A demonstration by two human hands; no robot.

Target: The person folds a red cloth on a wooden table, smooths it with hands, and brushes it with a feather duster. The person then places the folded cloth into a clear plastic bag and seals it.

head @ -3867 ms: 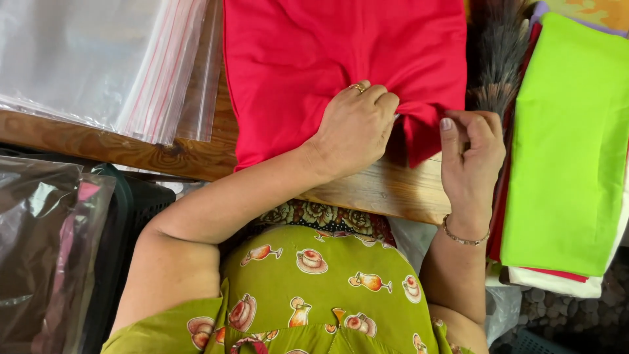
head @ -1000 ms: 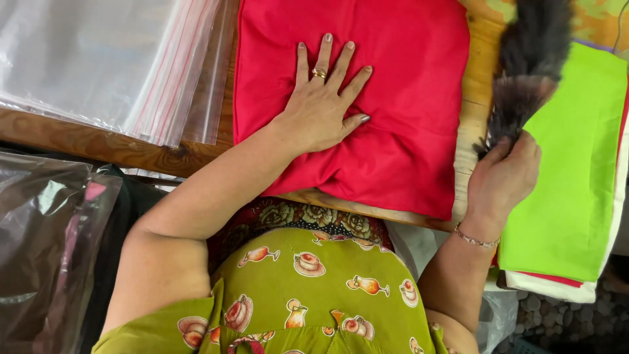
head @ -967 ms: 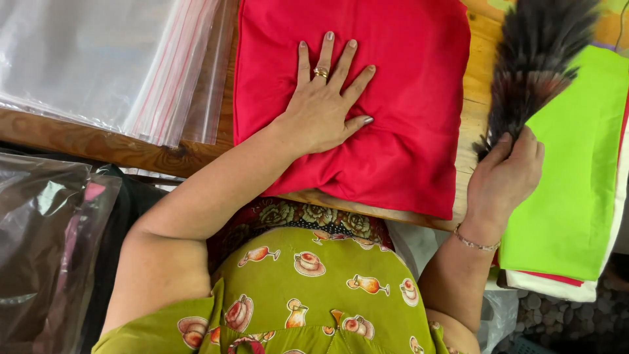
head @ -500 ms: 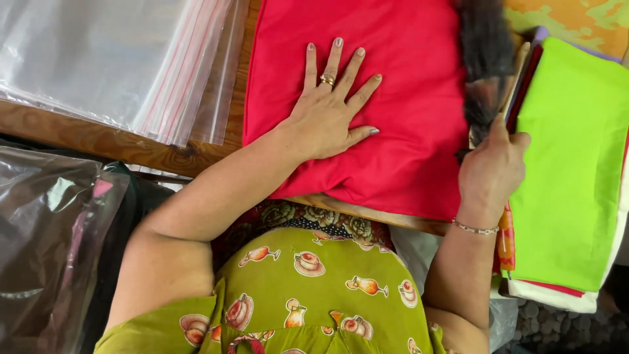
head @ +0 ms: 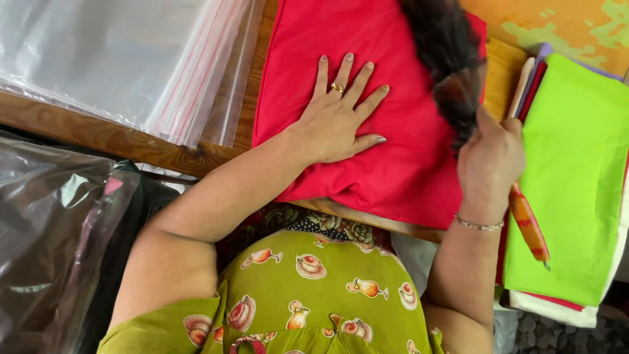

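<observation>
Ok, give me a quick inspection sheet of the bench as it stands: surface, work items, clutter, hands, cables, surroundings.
Surface: wooden table, worn yellow paint at the far right.
Job's things: folded red cloth lies flat; dark feather duster lies over its right part.
Clutter: stack of clear zip bags on the left; folded green cloth tops a pile on the right.
Grippers: left hand is spread flat on the red cloth; right hand grips the duster's handle.
Cables: nothing seen.
Surroundings: plastic-wrapped dark bundle below the table's edge at left.

Wooden table [head: 131, 141]: bags [head: 124, 59], red cloth [head: 393, 164]
</observation>
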